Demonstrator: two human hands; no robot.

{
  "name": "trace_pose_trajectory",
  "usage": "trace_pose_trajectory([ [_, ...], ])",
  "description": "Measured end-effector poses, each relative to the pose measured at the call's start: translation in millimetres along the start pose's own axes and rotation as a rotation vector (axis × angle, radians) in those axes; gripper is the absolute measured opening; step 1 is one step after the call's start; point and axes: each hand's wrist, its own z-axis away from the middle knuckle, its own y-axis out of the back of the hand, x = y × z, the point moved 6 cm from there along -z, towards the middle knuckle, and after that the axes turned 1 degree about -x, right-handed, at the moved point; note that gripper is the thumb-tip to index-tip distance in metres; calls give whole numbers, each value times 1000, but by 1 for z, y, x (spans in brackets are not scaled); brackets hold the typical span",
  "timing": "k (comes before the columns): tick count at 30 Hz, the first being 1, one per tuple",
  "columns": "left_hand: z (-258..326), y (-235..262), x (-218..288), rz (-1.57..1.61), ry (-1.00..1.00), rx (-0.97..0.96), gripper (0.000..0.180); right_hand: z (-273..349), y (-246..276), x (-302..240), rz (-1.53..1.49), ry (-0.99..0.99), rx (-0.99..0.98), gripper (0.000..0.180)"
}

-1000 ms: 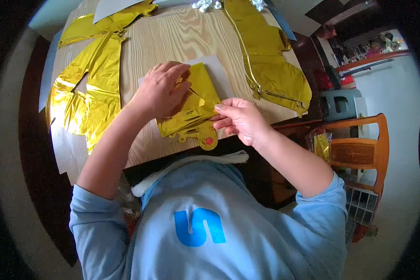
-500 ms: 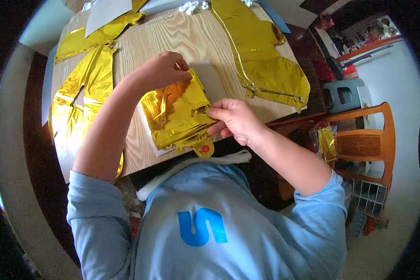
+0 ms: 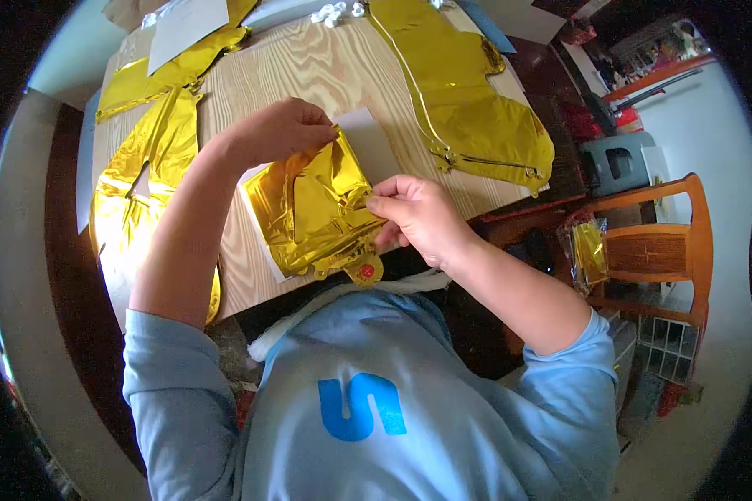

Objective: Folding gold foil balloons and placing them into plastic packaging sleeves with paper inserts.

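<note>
Over the near edge of the wooden surface (image 3: 309, 75), a folded gold foil balloon (image 3: 313, 209) was held between both hands, lifted slightly off the wood with its small round valve tab (image 3: 364, 270) hanging toward the person's chest. The left hand (image 3: 280, 132) was closed over the balloon's top edge, fingers curled down on the foil; the right hand (image 3: 416, 215) pinched the balloon's right edge between thumb and fingertips. Such foil looked very light, thin and limp, slippery and quick to crease, and probably easy to tear at a seam, so the sealed edges seemed the safest places to grip, as both hands did. Beyond the held balloon, one large flat gold balloon (image 3: 468, 108) lay to its right on the surface, and to its left more gold foil shapes (image 3: 146, 175) lay overlapped, perhaps two or three, the count unclear. A white sheet (image 3: 368, 142) lay partly under the held balloon, and another white sheet (image 3: 188, 21) at the far left corner. Right of the balloon, off the surface, one wooden chair (image 3: 656, 250) carried one clear packet with gold foil inside (image 3: 587, 250).
</note>
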Motion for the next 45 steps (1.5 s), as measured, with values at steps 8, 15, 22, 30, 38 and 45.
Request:
trace_pose_trajectory([
  [8,-4,-6,-14,185,23,6,33,-3,3,-4,87,111,11,8],
  [15,-5,-5,-13,11,-64,73,33,-17,10,-5,422,324,26,14],
  [22,3,-17,6,-375,-39,434,25,-16,7,-36,763,320,83,15],
  [30,-1,-17,1,-392,-41,462,25,-24,7,-47,898,300,87,17],
  [38,-6,-4,0,-193,-118,406,25,-26,12,-48,726,361,78,16],
  [45,-4,-2,-1,-220,-66,388,27,-30,9,-37,400,154,13,13],
])
